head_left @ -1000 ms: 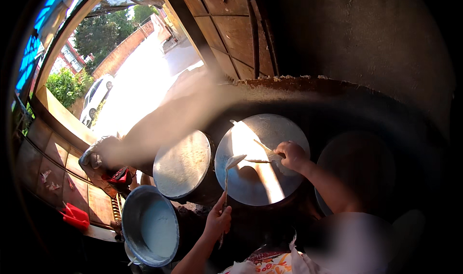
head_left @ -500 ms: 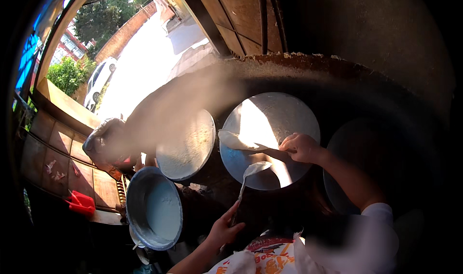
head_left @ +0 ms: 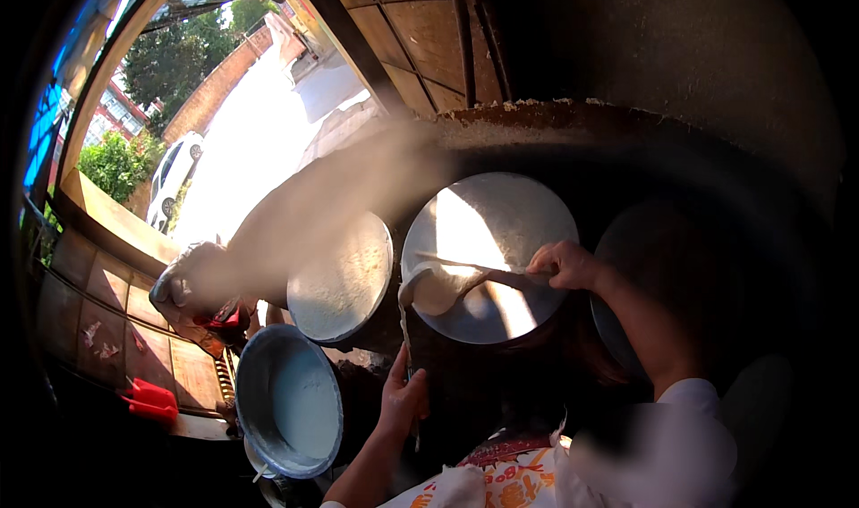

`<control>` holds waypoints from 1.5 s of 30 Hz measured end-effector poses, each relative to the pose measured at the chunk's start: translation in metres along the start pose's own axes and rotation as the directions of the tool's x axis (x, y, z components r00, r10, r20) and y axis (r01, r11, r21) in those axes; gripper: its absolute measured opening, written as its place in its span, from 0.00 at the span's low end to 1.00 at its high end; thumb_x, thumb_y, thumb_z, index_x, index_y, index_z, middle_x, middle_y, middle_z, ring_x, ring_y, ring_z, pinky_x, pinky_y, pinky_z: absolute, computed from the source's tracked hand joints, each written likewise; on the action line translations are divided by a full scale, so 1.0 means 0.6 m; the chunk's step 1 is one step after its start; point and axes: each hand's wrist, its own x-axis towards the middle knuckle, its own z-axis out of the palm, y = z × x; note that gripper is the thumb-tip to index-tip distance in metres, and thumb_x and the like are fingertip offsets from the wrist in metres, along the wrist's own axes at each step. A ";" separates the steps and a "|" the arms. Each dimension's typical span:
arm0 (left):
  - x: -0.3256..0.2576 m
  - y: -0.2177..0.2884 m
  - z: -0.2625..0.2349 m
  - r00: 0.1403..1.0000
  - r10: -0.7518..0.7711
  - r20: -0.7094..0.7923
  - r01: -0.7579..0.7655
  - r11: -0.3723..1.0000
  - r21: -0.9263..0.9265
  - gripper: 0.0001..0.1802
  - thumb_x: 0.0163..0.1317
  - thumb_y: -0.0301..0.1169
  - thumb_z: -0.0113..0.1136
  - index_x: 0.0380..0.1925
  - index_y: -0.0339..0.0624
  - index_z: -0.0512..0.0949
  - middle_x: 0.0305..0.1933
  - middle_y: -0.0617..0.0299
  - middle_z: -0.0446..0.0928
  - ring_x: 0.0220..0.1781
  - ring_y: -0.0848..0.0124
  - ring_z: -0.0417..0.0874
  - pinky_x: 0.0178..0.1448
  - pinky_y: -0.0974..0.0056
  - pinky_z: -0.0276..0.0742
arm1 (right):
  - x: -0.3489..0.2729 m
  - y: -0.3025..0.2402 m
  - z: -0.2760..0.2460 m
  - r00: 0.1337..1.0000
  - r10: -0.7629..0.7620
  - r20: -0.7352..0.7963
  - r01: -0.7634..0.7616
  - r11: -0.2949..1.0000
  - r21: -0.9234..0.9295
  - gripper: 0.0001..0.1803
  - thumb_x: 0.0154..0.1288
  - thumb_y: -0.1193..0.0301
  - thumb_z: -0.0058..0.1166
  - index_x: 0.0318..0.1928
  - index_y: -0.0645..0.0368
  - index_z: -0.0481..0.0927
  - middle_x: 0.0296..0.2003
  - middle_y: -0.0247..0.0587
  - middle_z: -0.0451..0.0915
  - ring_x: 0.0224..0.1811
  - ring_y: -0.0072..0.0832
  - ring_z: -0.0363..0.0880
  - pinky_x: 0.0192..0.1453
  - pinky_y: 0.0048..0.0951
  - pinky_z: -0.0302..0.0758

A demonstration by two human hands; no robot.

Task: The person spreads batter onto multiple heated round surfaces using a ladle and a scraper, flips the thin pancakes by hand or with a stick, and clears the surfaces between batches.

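Observation:
My left hand point(head_left: 402, 401) is closed round the handle of a batter-coated ladle point(head_left: 405, 320), its head raised over the near left rim of a round griddle point(head_left: 528, 213). From the right, my right hand point(head_left: 565, 265) grips the handle of a flat pale paddle point(head_left: 438, 295) held above the same griddle. The paddle's blade meets or overlaps the ladle's head; whether they touch I cannot tell. A bright patch of sun and shadows cross the griddle. To its left, a second round griddle point(head_left: 340, 284) carries a pale, yellowish layer.
A grey-blue basin point(head_left: 335, 401) of white batter stands near left. Another round griddle point(head_left: 640, 240) lies in shadow at right. A red plastic container point(head_left: 152, 401) sits far left. A brownish blur covers part of the left griddle. Beyond the opening, a white car point(head_left: 174, 182) is parked.
The ladle has moved left and up, its head now at the paddle's blade. The paddle's blade has come nearer to me, and its pale face shows wider. Both hands keep their grips.

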 end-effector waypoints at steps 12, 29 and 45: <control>-0.015 0.089 -0.065 0.920 0.021 0.392 0.120 0.935 -0.332 0.29 0.69 0.31 0.43 0.67 0.68 0.49 0.16 0.71 0.54 0.11 0.84 0.52 0.14 0.78 0.52 | -0.202 -0.110 0.135 0.966 -0.070 -0.251 -0.036 0.918 -0.396 0.18 0.42 0.84 0.54 0.37 0.56 0.82 0.41 0.33 0.80 0.38 0.32 0.78 0.47 0.30 0.74; -0.029 0.112 -0.295 0.652 0.352 0.672 0.491 0.480 -0.727 0.14 0.72 0.38 0.35 0.53 0.57 0.66 0.15 0.73 0.53 0.09 0.84 0.55 0.12 0.76 0.57 | 0.074 -0.267 0.671 0.337 0.845 -0.415 0.202 0.366 0.908 0.21 0.66 0.69 0.49 0.59 0.42 0.67 0.23 0.27 0.64 0.14 0.12 0.56 0.14 0.15 0.54; -0.047 0.086 -0.269 0.801 0.309 0.513 -0.049 0.888 -0.458 0.31 0.68 0.30 0.43 0.68 0.66 0.46 0.17 0.69 0.56 0.09 0.82 0.53 0.11 0.75 0.54 | -0.126 -0.217 0.564 0.310 0.848 -0.430 -0.101 0.479 0.872 0.20 0.67 0.68 0.48 0.59 0.43 0.69 0.22 0.26 0.65 0.13 0.13 0.56 0.14 0.16 0.55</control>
